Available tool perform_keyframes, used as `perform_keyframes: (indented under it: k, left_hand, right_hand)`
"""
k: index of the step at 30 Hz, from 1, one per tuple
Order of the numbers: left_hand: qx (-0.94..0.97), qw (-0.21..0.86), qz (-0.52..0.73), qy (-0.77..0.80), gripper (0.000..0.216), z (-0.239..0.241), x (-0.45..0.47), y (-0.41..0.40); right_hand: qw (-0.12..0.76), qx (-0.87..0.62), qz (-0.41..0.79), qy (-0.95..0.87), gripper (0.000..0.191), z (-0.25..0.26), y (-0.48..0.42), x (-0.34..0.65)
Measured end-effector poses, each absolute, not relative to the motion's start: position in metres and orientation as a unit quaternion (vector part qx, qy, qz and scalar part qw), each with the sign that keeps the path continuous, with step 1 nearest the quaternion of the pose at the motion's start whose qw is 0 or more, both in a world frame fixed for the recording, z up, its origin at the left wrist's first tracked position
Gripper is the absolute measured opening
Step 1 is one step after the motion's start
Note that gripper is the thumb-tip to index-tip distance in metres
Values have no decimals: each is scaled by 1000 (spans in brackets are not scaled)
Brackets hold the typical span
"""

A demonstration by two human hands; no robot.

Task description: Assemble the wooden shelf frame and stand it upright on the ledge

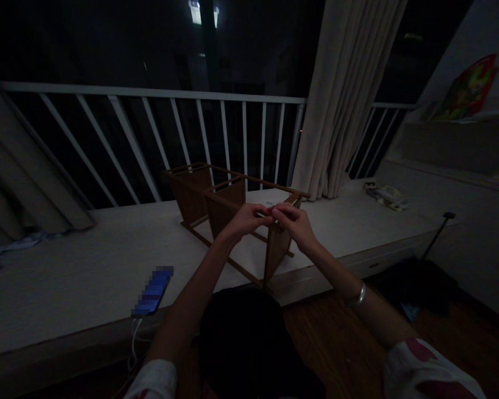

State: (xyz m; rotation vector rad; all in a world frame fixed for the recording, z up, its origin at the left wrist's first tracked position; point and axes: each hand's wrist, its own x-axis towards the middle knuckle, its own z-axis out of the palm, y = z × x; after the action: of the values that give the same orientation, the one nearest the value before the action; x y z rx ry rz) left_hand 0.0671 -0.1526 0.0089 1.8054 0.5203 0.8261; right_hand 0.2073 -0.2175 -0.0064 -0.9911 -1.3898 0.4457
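Note:
In front of me, my left hand (pixel 249 218) and my right hand (pixel 294 223) meet, fingers pinched together at the tips. Between them a small shiny metal piece (pixel 270 204) pokes up, too small and dim to identify. Behind and beneath the hands, a brown wooden shelf rack (pixel 227 204) lies on its side on the white ledge (pixel 108 244). Its near end panel (pixel 276 252) is just under my right hand, and the hands partly cover its frame. Whether my fingers touch the rack cannot be made out.
A phone (pixel 153 292) with a white cable (pixel 135 338) lies near the ledge's front edge. White railings (pixel 170 94) and a beige curtain (pixel 341 94) stand behind. A coiled light-coloured bundle (pixel 386 197) sits at the right; dark items (pixel 424 282) are on the wooden floor (pixel 332 338).

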Motion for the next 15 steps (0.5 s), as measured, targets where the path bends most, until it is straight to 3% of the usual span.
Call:
perform_keyframes:
  k: [15]
  left_hand:
    - [755, 516, 341, 217, 26, 10, 66, -154]
  right_hand:
    - [643, -444, 214, -587, 23, -8, -217, 208]
